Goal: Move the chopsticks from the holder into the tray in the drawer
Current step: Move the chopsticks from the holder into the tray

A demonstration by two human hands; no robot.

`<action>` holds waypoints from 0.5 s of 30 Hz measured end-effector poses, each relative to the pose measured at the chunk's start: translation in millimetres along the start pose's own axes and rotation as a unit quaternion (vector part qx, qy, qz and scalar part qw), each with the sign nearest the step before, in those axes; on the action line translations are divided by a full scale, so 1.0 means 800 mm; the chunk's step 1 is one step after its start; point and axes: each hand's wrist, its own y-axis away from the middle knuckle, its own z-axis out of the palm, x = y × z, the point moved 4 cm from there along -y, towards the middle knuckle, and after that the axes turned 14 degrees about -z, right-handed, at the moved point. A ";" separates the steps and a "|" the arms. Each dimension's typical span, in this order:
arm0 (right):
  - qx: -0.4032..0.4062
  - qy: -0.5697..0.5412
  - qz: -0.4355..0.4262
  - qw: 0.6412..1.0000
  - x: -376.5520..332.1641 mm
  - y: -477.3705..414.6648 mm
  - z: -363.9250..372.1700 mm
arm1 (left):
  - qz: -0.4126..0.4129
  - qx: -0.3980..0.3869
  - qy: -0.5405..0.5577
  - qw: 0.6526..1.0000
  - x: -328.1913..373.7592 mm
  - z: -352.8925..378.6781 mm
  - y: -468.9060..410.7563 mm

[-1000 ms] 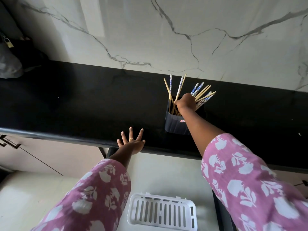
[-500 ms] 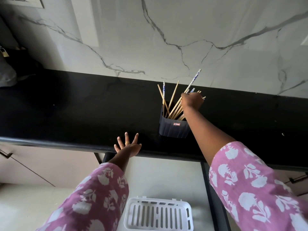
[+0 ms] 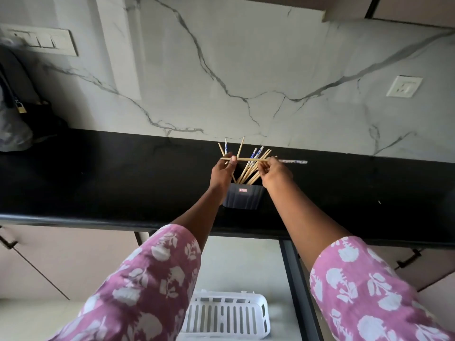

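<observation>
A dark grey holder [image 3: 242, 198] stands on the black counter [image 3: 98, 178] near the wall, with several wooden and blue-patterned chopsticks [image 3: 253, 166] fanning out of it. One chopstick [image 3: 251, 159] with a blue-patterned end lies level above the holder. My left hand [image 3: 222, 171] pinches its left tip and my right hand [image 3: 274, 174] pinches it right of the middle. The white slotted tray [image 3: 225, 313] lies in the open drawer [image 3: 246, 262] below the counter edge.
A marble wall rises behind the counter, with a switch plate [image 3: 39, 41] at upper left and a socket [image 3: 403, 86] at right. A dark bag [image 3: 22, 119] sits at the counter's left end. Cabinet fronts with handles flank the drawer.
My right hand has drawn one chopstick out of the holder and turned it level. My left hand has left the counter edge and taken hold of the chopstick's left tip.
</observation>
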 end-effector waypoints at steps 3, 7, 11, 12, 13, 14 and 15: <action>-0.009 0.014 0.046 0.999 0.017 0.018 -0.016 | 0.030 -0.003 0.043 0.999 0.003 0.002 0.017; -0.021 0.151 0.004 0.988 0.039 0.037 -0.045 | 0.029 0.020 0.008 0.999 -0.001 -0.003 0.030; -0.101 0.498 -0.315 0.802 0.037 0.064 -0.060 | 0.020 0.065 -0.032 0.997 -0.006 -0.019 0.034; -0.129 0.534 -0.368 0.750 0.039 0.075 -0.061 | 0.017 0.066 -0.043 0.997 -0.007 -0.022 0.036; -0.155 0.561 -0.399 0.709 0.042 0.082 -0.062 | 0.013 0.064 -0.052 0.997 -0.010 -0.025 0.038; -0.177 0.580 -0.414 0.679 0.045 0.088 -0.063 | 0.006 0.061 -0.058 0.996 -0.013 -0.028 0.039; -0.199 0.594 -0.417 0.658 0.051 0.090 -0.064 | -0.001 0.057 -0.062 0.996 -0.017 -0.030 0.039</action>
